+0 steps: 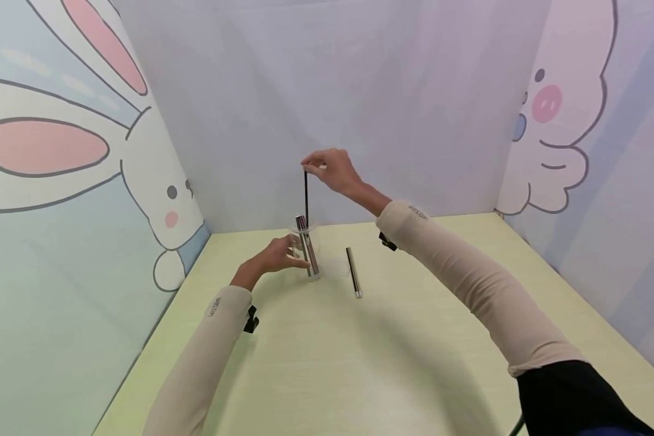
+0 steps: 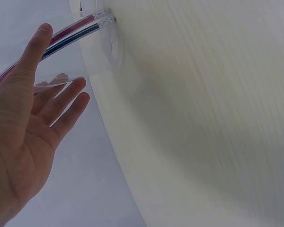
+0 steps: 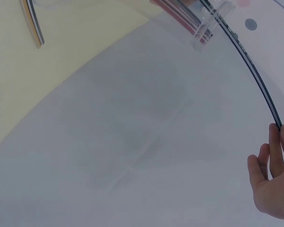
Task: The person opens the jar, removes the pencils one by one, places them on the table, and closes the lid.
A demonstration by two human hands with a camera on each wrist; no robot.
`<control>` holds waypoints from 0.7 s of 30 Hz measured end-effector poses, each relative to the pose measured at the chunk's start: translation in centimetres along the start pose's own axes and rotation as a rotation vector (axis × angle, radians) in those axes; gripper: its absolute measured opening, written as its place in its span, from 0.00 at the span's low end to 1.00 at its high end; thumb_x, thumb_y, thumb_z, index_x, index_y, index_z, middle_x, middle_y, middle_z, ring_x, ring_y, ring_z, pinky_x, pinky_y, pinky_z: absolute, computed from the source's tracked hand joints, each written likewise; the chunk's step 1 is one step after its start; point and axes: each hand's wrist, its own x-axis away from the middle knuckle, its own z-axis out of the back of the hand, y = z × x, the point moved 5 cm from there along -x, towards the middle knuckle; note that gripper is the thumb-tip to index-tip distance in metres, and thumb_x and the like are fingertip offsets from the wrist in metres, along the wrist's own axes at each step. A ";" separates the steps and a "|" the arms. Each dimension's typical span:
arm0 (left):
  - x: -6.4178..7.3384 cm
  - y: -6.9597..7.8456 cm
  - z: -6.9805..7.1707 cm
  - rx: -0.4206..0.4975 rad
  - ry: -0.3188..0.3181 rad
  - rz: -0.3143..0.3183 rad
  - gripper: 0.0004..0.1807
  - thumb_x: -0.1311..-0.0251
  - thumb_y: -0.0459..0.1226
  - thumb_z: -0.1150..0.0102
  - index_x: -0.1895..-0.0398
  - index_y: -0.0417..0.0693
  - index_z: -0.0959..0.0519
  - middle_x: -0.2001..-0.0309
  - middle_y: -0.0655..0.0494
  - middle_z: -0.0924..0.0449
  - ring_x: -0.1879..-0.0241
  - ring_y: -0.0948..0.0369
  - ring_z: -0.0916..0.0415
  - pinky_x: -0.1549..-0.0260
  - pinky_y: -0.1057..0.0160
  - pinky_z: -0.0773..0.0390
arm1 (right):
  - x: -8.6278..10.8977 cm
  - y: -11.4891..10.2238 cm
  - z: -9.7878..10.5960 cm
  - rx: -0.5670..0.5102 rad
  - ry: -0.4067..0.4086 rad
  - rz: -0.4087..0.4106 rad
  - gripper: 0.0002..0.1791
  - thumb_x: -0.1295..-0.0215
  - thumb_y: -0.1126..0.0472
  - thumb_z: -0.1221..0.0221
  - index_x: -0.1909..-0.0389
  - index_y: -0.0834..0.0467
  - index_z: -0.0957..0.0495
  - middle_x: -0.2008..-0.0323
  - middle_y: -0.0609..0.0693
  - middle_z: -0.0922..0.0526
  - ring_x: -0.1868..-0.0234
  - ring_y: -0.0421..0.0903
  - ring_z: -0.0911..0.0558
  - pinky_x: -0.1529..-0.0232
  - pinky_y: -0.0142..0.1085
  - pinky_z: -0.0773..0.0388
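Observation:
A clear plastic cup [image 1: 317, 245] stands toward the back of the table with several pencils [image 1: 310, 249] leaning inside. My left hand [image 1: 277, 255] holds the cup from the left, thumb on the near side and fingers behind it. Red and dark pencils [image 2: 75, 32] show through the cup wall in the left wrist view. Above the cup, my right hand [image 1: 335, 171] pinches the top end of a dark striped pencil [image 1: 306, 197]. That pencil stands nearly upright, its lower part inside the cup's rim [image 3: 199, 42].
To the right of the cup, a couple of pencils [image 1: 354, 272] lie side by side on the pale wooden table [image 1: 316, 357]. A plain curtain [image 1: 349, 79] hangs behind, and cartoon-printed panels [image 1: 49, 260] flank the table.

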 end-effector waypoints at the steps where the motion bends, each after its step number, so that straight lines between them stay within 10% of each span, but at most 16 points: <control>1: 0.0 0.0 0.0 0.000 0.000 -0.001 0.38 0.38 0.47 0.25 0.33 0.38 0.31 0.37 0.40 0.25 0.39 0.44 0.21 0.42 0.50 0.18 | -0.1 -0.1 0.2 0.004 0.004 0.003 0.12 0.23 0.57 0.39 0.46 0.56 0.13 0.52 0.52 0.10 0.51 0.47 0.14 0.45 0.43 0.18; 21: 0.3 0.0 0.5 0.013 0.014 -0.008 0.37 0.39 0.46 0.24 0.35 0.36 0.31 0.37 0.39 0.24 0.40 0.44 0.21 0.43 0.50 0.17 | -2.3 -0.9 4.3 -0.015 0.106 -0.003 0.12 0.25 0.58 0.37 0.46 0.56 0.12 0.51 0.52 0.10 0.51 0.46 0.13 0.49 0.40 0.16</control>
